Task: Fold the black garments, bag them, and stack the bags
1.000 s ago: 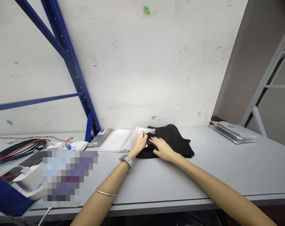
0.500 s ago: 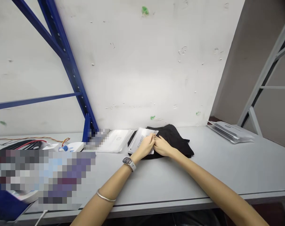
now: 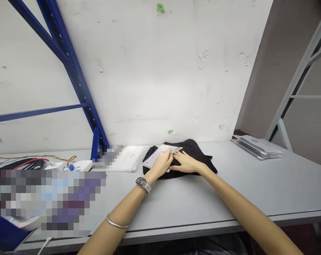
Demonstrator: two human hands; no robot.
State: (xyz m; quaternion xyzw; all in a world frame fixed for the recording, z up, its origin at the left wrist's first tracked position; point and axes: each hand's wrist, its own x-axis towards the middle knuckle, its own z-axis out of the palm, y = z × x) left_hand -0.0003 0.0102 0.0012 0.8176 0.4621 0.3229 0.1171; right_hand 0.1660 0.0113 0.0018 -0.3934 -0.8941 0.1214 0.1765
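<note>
A frosted white plastic bag (image 3: 153, 158) with printing lies tilted over a folded black cloth (image 3: 196, 150) in the middle of the table. My left hand (image 3: 162, 165) is closed on the bag's right edge, with the fingers bent round it. Close beside it, my right hand (image 3: 187, 163) rests with its fingers apart, over the black cloth and near the bag's edge. What lies under its fingertips is hidden. A watch (image 3: 143, 183) and a bangle (image 3: 115, 223) are on my left arm.
Left of the cloth lies a stack of white plastic bags (image 3: 128, 158); another stack (image 3: 258, 146) is at the right. A blue metal frame (image 3: 80, 86) rises at the left, near cables (image 3: 27, 164) and a power strip (image 3: 82, 165). A white wall (image 3: 160, 78) stands behind.
Both hands were pinched together at the bag's edge. My right hand has since opened and spread over the black cloth, while the bag in my left hand has tilted.
</note>
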